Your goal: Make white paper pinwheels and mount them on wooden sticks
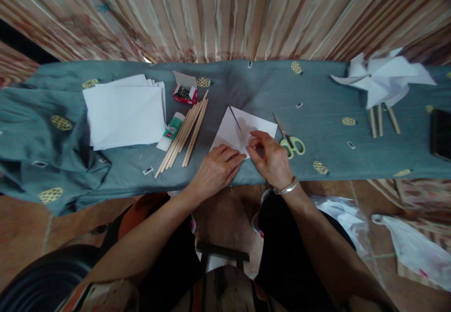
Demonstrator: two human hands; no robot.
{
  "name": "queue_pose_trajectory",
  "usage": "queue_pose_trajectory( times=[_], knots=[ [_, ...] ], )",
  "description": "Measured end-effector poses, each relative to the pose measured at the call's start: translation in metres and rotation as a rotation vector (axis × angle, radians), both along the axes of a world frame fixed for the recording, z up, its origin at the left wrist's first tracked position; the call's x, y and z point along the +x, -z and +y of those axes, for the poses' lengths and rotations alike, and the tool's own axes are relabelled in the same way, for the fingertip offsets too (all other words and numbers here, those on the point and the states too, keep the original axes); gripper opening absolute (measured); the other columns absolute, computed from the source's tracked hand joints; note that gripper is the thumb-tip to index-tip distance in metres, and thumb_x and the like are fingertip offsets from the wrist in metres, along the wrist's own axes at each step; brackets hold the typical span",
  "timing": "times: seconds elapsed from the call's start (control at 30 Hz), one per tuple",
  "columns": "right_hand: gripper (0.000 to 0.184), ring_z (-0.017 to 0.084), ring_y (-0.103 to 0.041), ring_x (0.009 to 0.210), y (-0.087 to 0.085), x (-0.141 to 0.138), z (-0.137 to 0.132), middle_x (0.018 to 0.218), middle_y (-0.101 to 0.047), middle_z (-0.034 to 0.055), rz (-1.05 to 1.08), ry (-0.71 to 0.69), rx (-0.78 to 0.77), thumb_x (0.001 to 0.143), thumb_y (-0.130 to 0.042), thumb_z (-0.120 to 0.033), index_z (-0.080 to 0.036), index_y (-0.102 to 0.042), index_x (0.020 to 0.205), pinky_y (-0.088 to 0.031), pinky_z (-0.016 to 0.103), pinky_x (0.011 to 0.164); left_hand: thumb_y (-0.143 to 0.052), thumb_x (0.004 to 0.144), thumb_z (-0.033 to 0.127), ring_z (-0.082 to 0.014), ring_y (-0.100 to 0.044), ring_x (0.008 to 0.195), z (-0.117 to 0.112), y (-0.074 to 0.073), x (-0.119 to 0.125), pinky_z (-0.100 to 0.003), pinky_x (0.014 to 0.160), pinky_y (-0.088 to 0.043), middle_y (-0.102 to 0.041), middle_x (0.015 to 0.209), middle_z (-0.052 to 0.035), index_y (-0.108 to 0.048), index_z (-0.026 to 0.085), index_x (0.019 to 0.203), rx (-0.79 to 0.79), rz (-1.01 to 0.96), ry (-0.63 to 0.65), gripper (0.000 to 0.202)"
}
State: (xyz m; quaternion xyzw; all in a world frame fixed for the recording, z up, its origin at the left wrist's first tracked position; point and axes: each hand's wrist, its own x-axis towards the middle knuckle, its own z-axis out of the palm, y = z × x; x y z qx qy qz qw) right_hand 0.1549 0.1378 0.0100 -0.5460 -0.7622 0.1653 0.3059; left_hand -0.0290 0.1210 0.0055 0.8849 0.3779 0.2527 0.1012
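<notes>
A square sheet of white paper (225, 131) lies turned at an angle on the cloth, with a dark slit running in from its top corner. My left hand (220, 165) rests on its lower left edge, palm down, fingers stretched over the paper. Closed in a pinch at the lower part of the sheet, my right hand (269, 157) has its thumb and index finger close to the left fingertips. What lies between those fingertips is partly hidden. Scissors with light green handles (292, 146) lie just right of the paper, blades apart.
Left of the paper lie several wooden sticks (186, 131), a glue stick (172, 128), an open red box of small pins (185, 93) and a stack of white paper (125, 112). Finished paper pinwheels (384, 77) lie at the right, near a dark phone (441, 133). Plastic bags (419, 251) are on the floor.
</notes>
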Motion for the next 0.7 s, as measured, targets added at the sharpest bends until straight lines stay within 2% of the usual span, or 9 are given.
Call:
queue_pose_trajectory(
  times=[0.27, 0.7],
  knots=[
    [0.029, 0.022, -0.064, 0.082, 0.0027, 0.0, 0.0016, 0.086, -0.067, 0.005, -0.044, -0.052, 0.058, 0.091, -0.051, -0.025, -0.018, -0.052, 0.119, -0.053, 0.039, 0.081, -0.047, 0.094, 0.023, -0.0204, -0.057, 0.094, 0.0002, 0.0013, 0.0004, -0.035, 0.082, -0.05, -0.067, 0.098, -0.009, -0.064, 0.013, 0.111, -0.001, -0.004, -0.008, 0.026],
    [0.029, 0.022, -0.063, 0.081, 0.0035, 0.001, 0.0024, 0.086, -0.067, 0.0045, -0.045, -0.046, 0.068, 0.092, -0.052, -0.029, -0.019, -0.051, 0.119, -0.054, 0.037, 0.08, -0.048, 0.094, 0.022, -0.0203, -0.057, 0.094, -0.0009, 0.002, 0.0001, -0.035, 0.082, -0.05, -0.067, 0.1, -0.0091, -0.063, 0.013, 0.112, -0.006, 0.013, -0.002, 0.025]
  ],
)
